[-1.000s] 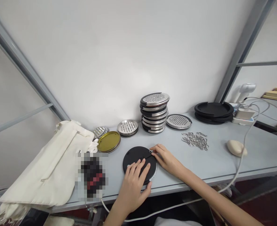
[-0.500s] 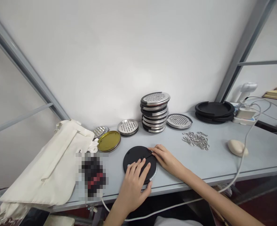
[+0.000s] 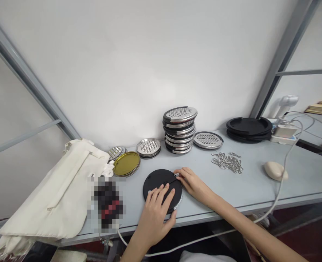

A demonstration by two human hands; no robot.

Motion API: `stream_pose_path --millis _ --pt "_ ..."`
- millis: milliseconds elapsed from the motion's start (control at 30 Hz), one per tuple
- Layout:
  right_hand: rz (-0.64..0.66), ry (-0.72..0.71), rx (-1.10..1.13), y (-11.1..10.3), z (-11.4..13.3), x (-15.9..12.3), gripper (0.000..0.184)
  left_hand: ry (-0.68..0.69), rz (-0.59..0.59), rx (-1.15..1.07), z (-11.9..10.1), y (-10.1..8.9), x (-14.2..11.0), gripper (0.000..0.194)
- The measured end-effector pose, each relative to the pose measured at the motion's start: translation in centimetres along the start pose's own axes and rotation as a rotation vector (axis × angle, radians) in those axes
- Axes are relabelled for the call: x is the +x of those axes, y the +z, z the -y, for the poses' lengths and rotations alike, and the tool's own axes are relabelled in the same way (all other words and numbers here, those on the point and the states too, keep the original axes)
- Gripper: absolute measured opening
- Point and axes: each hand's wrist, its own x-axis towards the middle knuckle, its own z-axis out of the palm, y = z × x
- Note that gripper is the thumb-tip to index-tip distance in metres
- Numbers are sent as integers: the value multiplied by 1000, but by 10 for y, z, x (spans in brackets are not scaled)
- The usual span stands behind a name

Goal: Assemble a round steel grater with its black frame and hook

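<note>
A round black disc (image 3: pixel 156 179) with a silvery edge lies on the table in front of me, a thin dark strip or cord running across its upper right. My left hand (image 3: pixel 158 205) rests on top of it, fingers spread, thumb at the near rim. At the disc's upper right edge, my right hand (image 3: pixel 188 180) pinches a small metal clip (image 3: pixel 176 175), mostly hidden by the fingertips. Several loose metal clips (image 3: pixel 228 162) lie in a heap to the right of that hand.
Behind the disc stand a tall stack of round graters (image 3: pixel 180 133), a lower grater stack (image 3: pixel 148 147), gold-coloured lids (image 3: pixel 126 163) and a flat grater (image 3: pixel 208 140). Black trays (image 3: pixel 250 127), a cream mouse-shaped object (image 3: pixel 274 171) and a white cable (image 3: pixel 286 163) are right; a white bag (image 3: pixel 57 193) is left.
My right fingertips have shifted very slightly at the disc's edge, and more of the metal clip shows between them. My left hand stays in place on the disc.
</note>
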Motion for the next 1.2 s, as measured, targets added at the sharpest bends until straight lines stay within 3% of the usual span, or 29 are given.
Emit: stream_pose_path --millis 1200 --pt "-2 37 22 3 -1 -3 19 21 -19 23 1 0 0 58"
